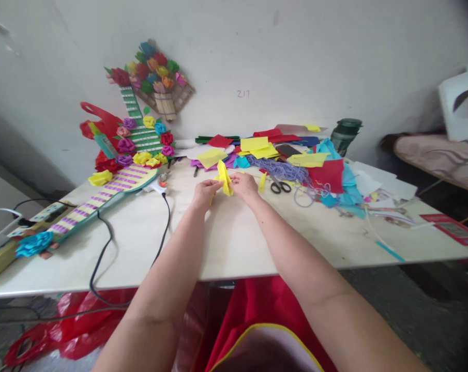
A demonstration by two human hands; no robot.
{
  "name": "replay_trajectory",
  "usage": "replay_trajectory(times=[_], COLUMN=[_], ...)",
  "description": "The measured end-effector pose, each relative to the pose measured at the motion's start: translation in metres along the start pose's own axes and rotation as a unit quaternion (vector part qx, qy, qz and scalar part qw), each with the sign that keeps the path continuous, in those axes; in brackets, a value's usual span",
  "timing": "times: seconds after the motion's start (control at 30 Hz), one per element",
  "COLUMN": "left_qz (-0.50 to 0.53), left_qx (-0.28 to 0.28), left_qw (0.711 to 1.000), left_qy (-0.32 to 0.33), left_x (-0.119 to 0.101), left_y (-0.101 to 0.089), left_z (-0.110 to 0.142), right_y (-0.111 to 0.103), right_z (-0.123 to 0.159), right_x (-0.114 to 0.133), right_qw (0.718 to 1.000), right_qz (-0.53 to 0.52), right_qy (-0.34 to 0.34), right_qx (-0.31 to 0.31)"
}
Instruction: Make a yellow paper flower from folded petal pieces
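Note:
Between my two hands, above the white table, is a folded piece of yellow crepe paper. My left hand pinches its left side, and my right hand grips its right side with bent fingers. The yellow paper stands up in a narrow fold over the fingertips. To the right of my right hand lie a small yellow paper strip and black-handled scissors. Behind my hands are yellow sheets on a pile of coloured paper.
Purple yarn, red paper and blue crepe paper crowd the right. A dark green bottle stands behind. Flower-decorated panels and a black cable occupy the left. A glue gun lies nearby.

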State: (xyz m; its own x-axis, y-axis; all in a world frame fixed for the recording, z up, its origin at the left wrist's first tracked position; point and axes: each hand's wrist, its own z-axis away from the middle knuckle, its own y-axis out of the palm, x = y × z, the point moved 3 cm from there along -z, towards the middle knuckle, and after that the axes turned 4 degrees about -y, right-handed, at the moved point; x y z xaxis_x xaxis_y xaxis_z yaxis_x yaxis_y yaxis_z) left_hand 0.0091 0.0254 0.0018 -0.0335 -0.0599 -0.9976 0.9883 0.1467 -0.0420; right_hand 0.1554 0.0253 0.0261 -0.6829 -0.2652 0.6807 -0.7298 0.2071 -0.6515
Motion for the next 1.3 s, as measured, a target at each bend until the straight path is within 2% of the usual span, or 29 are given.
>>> replay_trajectory(times=[0.4,0.63,0.83,1.03,1.3], left_qz=[-0.001,-0.017,-0.020,-0.039,-0.062], left_qx=[-0.029,-0.040,-0.008,-0.030,-0.017], left_qw=[1.000,0.999,1.000,0.998,0.996], left_qy=[0.000,0.009,-0.016,0.025,0.065], left_x=[-0.001,-0.001,0.000,-0.006,-0.006], left_y=[0.000,0.001,0.003,0.003,0.005], left_z=[0.003,0.001,0.001,0.005,0.003], right_y=[0.011,0.019,0.017,0.011,0.016], right_z=[-0.007,-0.008,-0.005,0.002,-0.009], right_x=[-0.007,-0.010,-0.007,0.002,-0.012], right_qw=[0.998,0.988,0.981,0.974,0.991], right_qz=[-0.055,-0.146,-0.179,-0.213,-0.128], right_qy=[0.010,0.023,0.048,0.059,0.031], right_qx=[0.030,0.048,0.054,0.059,0.002])
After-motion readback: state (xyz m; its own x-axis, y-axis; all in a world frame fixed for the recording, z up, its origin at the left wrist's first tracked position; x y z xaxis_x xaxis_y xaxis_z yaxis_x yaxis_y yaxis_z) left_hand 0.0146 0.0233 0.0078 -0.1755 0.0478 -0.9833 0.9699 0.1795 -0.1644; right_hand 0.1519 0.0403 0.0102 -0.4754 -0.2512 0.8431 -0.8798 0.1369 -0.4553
